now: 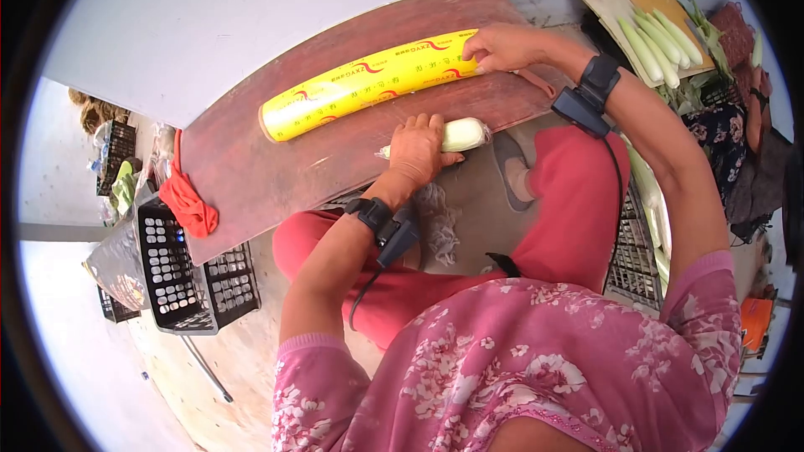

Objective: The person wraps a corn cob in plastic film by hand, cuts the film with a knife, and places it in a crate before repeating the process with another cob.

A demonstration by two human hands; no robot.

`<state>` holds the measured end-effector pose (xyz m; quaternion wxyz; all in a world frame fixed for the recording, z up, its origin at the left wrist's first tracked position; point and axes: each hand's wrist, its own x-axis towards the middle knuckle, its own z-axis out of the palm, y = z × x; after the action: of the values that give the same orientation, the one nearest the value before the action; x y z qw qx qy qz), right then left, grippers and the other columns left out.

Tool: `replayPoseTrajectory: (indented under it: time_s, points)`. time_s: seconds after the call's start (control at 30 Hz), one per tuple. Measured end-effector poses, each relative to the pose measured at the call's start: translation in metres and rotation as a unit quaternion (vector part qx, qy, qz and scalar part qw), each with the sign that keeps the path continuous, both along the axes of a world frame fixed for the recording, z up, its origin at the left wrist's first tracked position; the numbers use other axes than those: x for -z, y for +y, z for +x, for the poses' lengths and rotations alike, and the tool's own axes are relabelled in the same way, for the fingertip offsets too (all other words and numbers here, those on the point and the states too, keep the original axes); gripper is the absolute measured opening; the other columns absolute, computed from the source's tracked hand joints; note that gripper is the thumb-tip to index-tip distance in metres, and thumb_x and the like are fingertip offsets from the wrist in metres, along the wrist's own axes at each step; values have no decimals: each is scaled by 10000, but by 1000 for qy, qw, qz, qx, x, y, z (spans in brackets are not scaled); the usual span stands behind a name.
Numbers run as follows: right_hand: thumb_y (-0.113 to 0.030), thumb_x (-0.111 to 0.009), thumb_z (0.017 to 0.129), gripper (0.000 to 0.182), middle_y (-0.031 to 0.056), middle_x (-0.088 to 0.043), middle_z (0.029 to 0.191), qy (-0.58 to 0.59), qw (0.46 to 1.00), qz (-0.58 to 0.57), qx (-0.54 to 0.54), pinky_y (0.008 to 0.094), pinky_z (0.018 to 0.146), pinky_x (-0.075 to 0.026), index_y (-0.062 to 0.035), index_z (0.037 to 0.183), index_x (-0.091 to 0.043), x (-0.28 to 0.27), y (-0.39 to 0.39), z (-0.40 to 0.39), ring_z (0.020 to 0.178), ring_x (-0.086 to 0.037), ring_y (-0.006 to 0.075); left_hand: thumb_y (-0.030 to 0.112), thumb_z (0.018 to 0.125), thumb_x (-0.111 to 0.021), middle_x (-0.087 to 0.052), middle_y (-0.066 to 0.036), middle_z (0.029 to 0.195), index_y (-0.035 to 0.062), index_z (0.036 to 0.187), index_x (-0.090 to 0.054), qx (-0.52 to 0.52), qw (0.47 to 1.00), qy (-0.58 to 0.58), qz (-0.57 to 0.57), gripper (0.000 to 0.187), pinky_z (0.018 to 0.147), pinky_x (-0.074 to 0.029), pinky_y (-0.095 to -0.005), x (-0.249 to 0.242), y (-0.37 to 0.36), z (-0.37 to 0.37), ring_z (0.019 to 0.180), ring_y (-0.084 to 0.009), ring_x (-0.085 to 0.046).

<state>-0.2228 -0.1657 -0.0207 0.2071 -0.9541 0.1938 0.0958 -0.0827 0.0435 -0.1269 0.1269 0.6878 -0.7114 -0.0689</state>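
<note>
My left hand [416, 149] lies over a pale, cylindrical vegetable [465, 134] in clear film, near the front edge of the reddish-brown board [243, 167]. Its fingers are wrapped over the vegetable's left part, and the pale right end sticks out. A large yellow roll of cling film [368, 84] with red and dark print lies lengthwise behind that hand. At the roll's right end is my right hand [507, 46], its fingers curled onto the printed surface.
A red cloth [188, 197] hangs over the board's left end, above a black plastic crate [172, 268]. On the right, long pale green vegetables [657, 46] lie on a flat panel. Another person's dark floral clothing [716, 138] shows beside them. Clear film scraps [440, 230] lie between my legs.
</note>
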Motion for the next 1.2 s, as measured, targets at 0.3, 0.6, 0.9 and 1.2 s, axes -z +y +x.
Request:
replayPoseTrajectory:
  time_s: [0.3,0.6,0.9,1.2]
  points:
    - [-181,-644,877,440,132,-646,1093,-73,988,135,26,319,862,-487,-15,1274,-553,6,43,11,1002,-612,194,293,698,-815,-644,-202,1048,17,1090,-529,-1,991,100,93,558,832,-500,-448,-18,-9,5,978,-391,-630]
    - [-360,-650,911,574,109,-546,1267,-217,878,370,212,296,901,-453,-77,1377,-468,3,44,-23,1124,-535,161,199,747,-794,-615,-81,1088,-21,1250,-523,7,829,540,146,612,847,-478,-289,-38,-13,17,975,-149,-579]
    - [-537,-604,902,634,82,-570,1149,-300,825,435,199,357,909,-458,-18,1255,-510,-11,56,-44,1071,-526,150,116,739,-777,-594,-28,1014,20,1267,-517,-12,727,667,161,596,750,-488,-261,-72,-18,0,858,-109,-574]
    - [-508,-583,931,481,-1,-582,976,-332,819,421,204,247,774,-428,-43,1052,-590,-12,56,-45,929,-510,71,117,725,-760,-605,-23,1061,24,1237,-543,18,803,581,133,564,847,-469,-281,-74,-25,-6,951,-124,-566]
